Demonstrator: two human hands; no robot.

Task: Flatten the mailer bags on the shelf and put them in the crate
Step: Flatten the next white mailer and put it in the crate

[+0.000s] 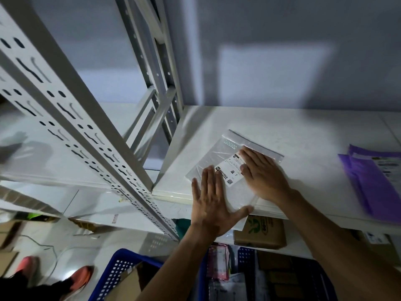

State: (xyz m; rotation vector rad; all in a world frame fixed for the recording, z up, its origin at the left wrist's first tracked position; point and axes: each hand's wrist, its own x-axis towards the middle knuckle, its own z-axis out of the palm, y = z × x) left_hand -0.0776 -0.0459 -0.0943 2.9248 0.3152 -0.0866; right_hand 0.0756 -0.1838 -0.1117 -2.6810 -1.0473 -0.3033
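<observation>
A clear mailer bag (219,153) with a white printed label lies flat near the front left corner of the white shelf (293,131). My left hand (213,204) rests palm down on its near left part, fingers spread, thumb at the shelf's front edge. My right hand (263,173) presses flat on its right part, fingers pointing toward the label. Neither hand grips anything. A purple mailer bag (373,181) lies at the shelf's right end. The blue perforated crate (121,268) stands on the floor below, with packages inside.
A grey slotted shelf upright (91,131) runs diagonally left of the bag. A brown cardboard box (261,233) sits on the lower shelf under the bag. Cardboard boxes lie on the floor at left, and pink shoes (80,276) show at bottom left.
</observation>
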